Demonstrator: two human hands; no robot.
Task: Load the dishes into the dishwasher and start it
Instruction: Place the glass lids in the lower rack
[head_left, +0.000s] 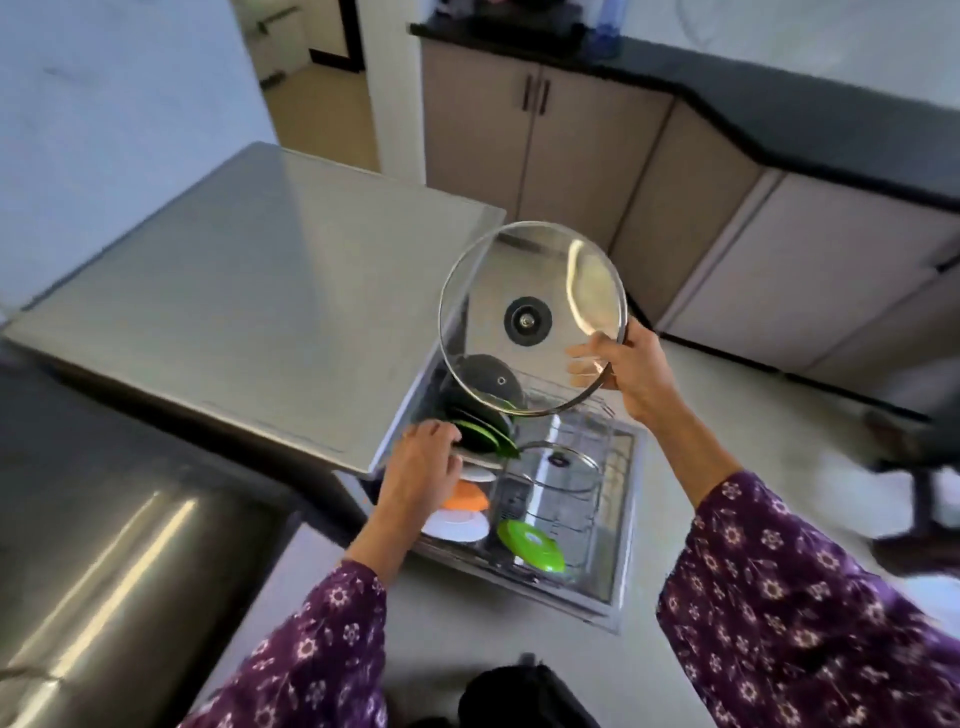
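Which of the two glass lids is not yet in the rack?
The larger glass lid, held by its rim in the right hand above the rack. The smaller lid already stands among the wires.

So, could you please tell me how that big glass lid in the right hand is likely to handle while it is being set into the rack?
The glass lid looks rigid and probably breakable, so knocking it on the wire rack seems risky. The right hand pinches only its rim, a grip that may slip on smooth glass. Being round, it could roll unless slotted upright.
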